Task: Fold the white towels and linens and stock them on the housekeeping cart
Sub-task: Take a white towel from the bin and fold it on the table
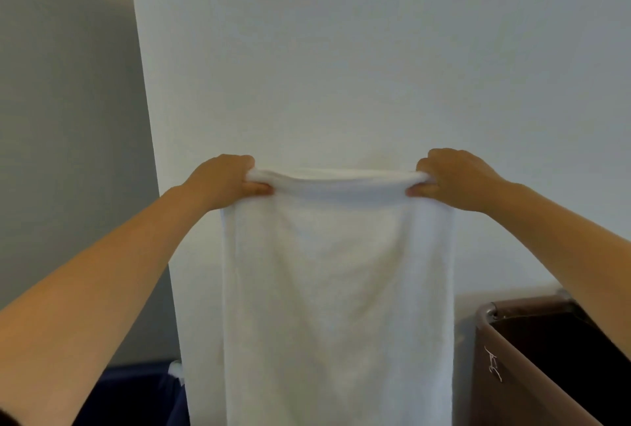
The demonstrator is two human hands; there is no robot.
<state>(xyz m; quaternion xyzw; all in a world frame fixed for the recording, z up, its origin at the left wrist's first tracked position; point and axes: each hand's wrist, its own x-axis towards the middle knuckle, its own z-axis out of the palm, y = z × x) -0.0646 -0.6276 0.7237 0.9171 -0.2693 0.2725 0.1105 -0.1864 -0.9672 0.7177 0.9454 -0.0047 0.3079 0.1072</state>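
A white towel [338, 289] hangs straight down in front of me, held up at arm's length against a pale wall. My left hand [227, 183] grips its top left corner, fingers curled over the edge. My right hand [450, 179] grips the top right corner the same way. The top edge is stretched taut between the two hands and looks doubled over. The towel's lower end runs out of the bottom of the frame.
A brown bin [505, 357] with a dark open inside stands at the lower right. A dark blue fabric container [136, 391] sits at the lower left, partly behind my left arm. A pale wall corner [146, 118] runs down behind the towel.
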